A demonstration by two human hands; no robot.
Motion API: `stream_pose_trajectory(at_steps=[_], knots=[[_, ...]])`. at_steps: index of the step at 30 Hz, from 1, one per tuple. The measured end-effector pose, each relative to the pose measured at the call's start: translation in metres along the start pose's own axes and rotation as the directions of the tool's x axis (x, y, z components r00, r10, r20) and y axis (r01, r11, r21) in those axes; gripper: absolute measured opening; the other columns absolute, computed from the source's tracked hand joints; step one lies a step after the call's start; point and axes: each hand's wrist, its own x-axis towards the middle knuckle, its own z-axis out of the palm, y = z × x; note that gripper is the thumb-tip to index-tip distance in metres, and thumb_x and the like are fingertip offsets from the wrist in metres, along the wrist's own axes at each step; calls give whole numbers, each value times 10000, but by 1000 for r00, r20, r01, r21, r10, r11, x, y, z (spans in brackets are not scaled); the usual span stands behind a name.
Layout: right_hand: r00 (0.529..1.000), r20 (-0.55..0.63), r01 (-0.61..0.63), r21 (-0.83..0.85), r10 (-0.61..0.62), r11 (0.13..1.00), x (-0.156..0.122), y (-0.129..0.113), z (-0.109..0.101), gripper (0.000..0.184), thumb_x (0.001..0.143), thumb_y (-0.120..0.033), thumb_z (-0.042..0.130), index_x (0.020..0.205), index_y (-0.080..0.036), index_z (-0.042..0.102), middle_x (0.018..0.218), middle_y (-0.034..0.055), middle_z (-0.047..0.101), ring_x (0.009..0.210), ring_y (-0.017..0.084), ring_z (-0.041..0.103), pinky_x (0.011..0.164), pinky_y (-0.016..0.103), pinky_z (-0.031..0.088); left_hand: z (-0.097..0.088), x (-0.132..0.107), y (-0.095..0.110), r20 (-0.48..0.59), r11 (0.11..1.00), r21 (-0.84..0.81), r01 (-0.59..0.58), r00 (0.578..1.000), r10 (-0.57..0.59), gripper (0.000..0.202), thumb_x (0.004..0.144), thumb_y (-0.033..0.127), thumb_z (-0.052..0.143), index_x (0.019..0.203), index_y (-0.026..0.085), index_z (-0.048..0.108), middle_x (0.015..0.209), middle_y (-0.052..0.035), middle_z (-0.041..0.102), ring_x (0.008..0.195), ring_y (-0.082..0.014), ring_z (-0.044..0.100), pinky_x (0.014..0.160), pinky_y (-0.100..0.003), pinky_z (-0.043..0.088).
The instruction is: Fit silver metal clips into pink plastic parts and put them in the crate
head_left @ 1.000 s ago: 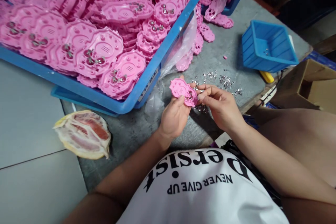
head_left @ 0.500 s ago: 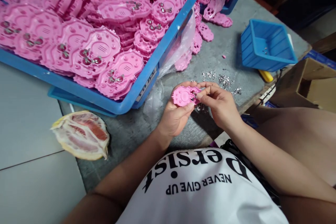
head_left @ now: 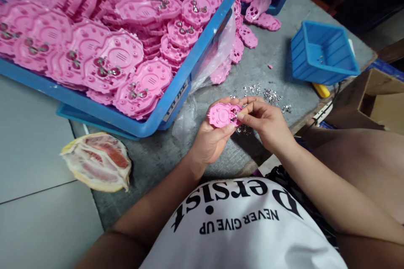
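Left hand (head_left: 210, 141) is gripping a pink part (head_left: 221, 114) from below, thumb and fingers closed around its edges, holding it face up just above the surface (head_left: 271, 61). Right hand (head_left: 268, 124) is touching the part's right edge, fingertips pinched narrow where a small metal piece (head_left: 232, 117) is sitting on it; cannot tell if the fingers are actually holding that piece. The two hands are meeting at the part, close in front of the white shirt (head_left: 243, 227). Loose metal bits (head_left: 270, 96) are lying on the surface just beyond the right hand. A big blue crate (head_left: 176, 92) heaped with matching pink parts is sitting beyond and left of the left hand, with a clear bag (head_left: 217, 56) hanging beside it. A small blue bin (head_left: 322, 52) is sitting well beyond and right of the right hand, a cardboard box (head_left: 375, 101) further right. A peeled citrus half (head_left: 97, 162) is lying well left of the left hand.
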Motion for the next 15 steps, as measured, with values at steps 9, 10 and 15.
stream_pose_trajectory(at_steps=[9, 10, 15], knots=[[999, -48, 8, 112, -2, 994, 1, 7, 5, 336, 713, -469, 884, 781, -247, 641, 990, 45, 689, 952, 215, 636, 876, 384, 532, 0, 0, 0, -15, 999, -22, 24, 1000, -25, 541, 779, 168, 720, 1291, 290, 597, 1450, -63, 637, 1445, -275, 528, 1184, -496, 472], [999, -39, -14, 146, 20, 989, 1, 6, 4, 310, 729, -461, 866, 800, -247, 653, 972, 41, 701, 934, 210, 642, 860, 375, 535, -1, 1, 0, -18, 999, -38, 30, 999, -31, 546, 792, 154, 699, 1309, 288, 591, 1458, -65, 632, 1437, -275, 538, 1173, -502, 484], [993, -96, -56, 58, 62, 997, 9, 2, -14, 218, 732, -350, 837, 878, -238, 720, 881, 26, 718, 793, 181, 628, 744, 340, 514, -3, 0, 4, -38, 991, -98, 86, 995, -90, 601, 772, 82, 627, 1340, 274, 568, 1432, -75, 649, 1342, -291, 620, 1078, -561, 556]])
